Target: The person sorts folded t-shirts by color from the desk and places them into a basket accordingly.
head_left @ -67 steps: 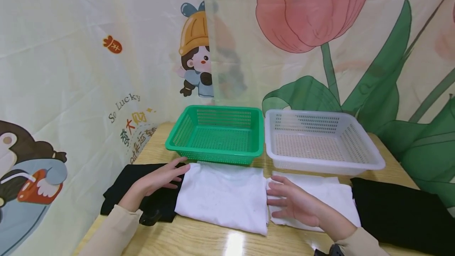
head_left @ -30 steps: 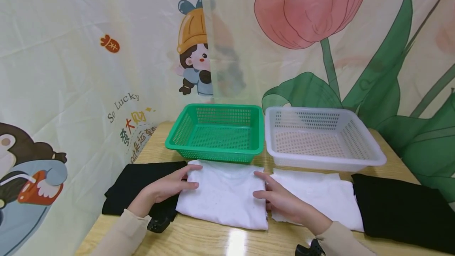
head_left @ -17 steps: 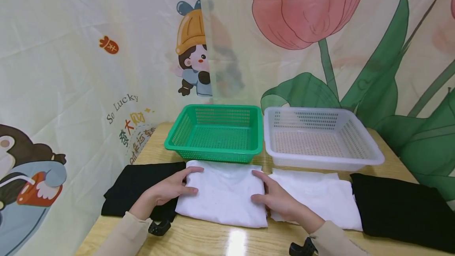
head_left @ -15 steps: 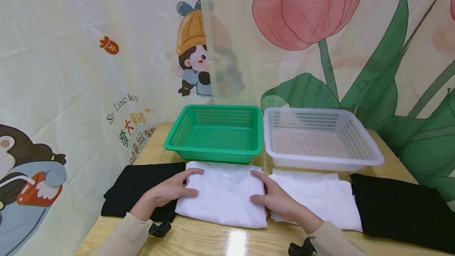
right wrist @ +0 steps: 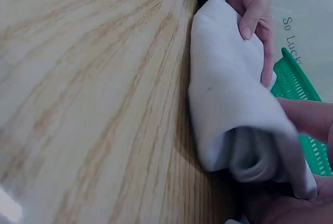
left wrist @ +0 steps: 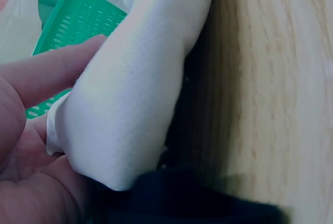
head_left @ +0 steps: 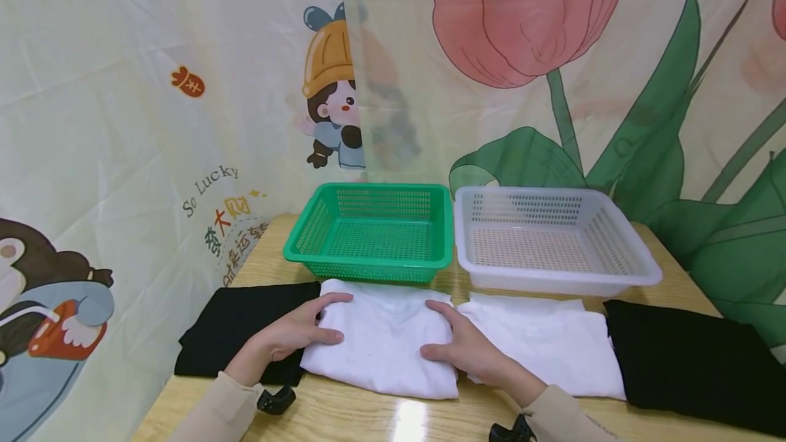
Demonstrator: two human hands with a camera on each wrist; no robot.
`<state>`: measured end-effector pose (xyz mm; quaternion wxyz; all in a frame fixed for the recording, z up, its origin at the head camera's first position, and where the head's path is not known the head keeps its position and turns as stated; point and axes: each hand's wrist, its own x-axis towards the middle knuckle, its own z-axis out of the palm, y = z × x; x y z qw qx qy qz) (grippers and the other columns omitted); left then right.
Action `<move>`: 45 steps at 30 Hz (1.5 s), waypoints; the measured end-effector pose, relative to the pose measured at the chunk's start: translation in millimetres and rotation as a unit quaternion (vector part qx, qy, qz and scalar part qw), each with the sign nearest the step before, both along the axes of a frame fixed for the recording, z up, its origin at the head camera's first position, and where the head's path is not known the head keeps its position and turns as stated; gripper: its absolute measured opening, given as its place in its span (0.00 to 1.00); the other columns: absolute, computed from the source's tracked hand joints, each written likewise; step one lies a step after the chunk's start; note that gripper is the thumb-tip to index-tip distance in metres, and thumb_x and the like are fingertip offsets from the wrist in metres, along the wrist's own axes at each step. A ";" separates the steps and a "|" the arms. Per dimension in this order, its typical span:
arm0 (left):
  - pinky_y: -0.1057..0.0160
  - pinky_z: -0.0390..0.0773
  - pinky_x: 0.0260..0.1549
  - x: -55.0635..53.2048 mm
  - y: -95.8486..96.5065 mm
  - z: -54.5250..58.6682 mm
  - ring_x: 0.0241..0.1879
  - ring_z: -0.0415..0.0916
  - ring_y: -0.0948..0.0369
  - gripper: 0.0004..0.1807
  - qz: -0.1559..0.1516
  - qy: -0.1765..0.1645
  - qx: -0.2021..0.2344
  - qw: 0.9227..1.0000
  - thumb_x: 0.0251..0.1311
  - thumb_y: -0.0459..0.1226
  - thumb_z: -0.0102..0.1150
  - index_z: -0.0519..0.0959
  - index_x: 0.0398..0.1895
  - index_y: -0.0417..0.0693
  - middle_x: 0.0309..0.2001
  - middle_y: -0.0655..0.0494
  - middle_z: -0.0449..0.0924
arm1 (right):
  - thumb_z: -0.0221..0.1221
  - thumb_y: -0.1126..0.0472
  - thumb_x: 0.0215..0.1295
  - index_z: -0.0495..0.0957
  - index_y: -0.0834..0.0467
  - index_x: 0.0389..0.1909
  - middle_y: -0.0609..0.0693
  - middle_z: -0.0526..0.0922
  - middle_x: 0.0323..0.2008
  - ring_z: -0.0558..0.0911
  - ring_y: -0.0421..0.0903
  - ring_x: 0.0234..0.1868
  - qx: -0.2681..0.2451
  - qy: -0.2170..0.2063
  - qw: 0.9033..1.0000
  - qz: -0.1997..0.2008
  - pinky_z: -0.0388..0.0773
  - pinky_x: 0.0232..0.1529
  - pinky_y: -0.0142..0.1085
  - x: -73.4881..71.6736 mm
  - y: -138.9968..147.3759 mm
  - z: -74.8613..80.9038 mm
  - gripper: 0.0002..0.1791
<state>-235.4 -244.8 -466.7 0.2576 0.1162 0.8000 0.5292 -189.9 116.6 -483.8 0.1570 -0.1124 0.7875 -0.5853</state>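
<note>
The white cloth [head_left: 381, 346] lies folded toward the near side of the table [head_left: 350, 415], directly in front of the green basket [head_left: 374, 270] and between the two hands. The left hand [head_left: 288, 330] is half curled and grips the cloth's left edge: thumb and index finger rest apart on the upper face, other fingers tucked under the edge. The right hand [head_left: 475, 350] grips the opposite edge likewise, thumb and index finger on top, the rest below. The right wrist view shows the fabric's layers looped at that end. Whether the whole underside touches the table cannot be told. The left black cloth [head_left: 239, 319] lies beneath the left hand and wrist. To the right, the second white cloth [head_left: 546, 346] lies partly behind the right hand, with the right black cloth [head_left: 688, 367] just beside it. The white basket [head_left: 552, 283] stands next to the green one, behind the second white cloth. Beige sleeves [head_left: 224, 408] cover both forearms; a black device [head_left: 278, 401] shows below each wrist. A printed curtain [head_left: 123, 121] hangs behind the table.
</note>
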 end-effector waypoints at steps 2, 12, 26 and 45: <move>0.44 0.72 0.66 0.3 -0.3 -1.6 0.72 0.61 0.43 0.43 -0.004 -0.003 0.000 1.000 0.65 0.36 0.74 0.65 0.81 0.57 0.81 0.37 0.48 | 0.76 0.60 0.63 0.60 0.53 0.83 0.64 0.63 0.79 0.65 0.64 0.78 -0.007 -0.002 1.000 0.000 0.66 0.73 0.62 0.5 -1.1 0.7 0.51; 0.48 0.77 0.61 1.9 0.9 -2.2 0.66 0.70 0.45 0.45 -0.011 0.008 0.013 1.000 0.65 0.34 0.74 0.63 0.83 0.56 0.78 0.37 0.55 | 0.76 0.64 0.62 0.60 0.52 0.83 0.65 0.60 0.80 0.60 0.67 0.80 -0.016 0.000 1.000 0.007 0.62 0.75 0.64 -1.5 -4.8 1.9 0.51; 0.44 0.74 0.64 6.5 -6.9 23.2 0.66 0.66 0.45 0.46 0.019 0.051 -0.019 0.998 0.63 0.40 0.77 0.64 0.82 0.66 0.79 0.39 0.55 | 0.75 0.59 0.64 0.60 0.42 0.83 0.56 0.59 0.82 0.63 0.63 0.79 0.009 0.052 0.998 -0.019 0.62 0.74 0.66 -1.1 5.2 11.9 0.50; 0.50 0.85 0.49 4.1 -21.4 110.3 0.56 0.76 0.43 0.48 0.016 0.102 0.024 0.994 0.65 0.39 0.74 0.60 0.83 0.70 0.71 0.38 0.61 | 0.73 0.59 0.67 0.57 0.39 0.84 0.52 0.55 0.83 0.65 0.60 0.77 -0.033 0.094 0.995 0.009 0.68 0.72 0.61 -17.2 1.9 87.9 0.51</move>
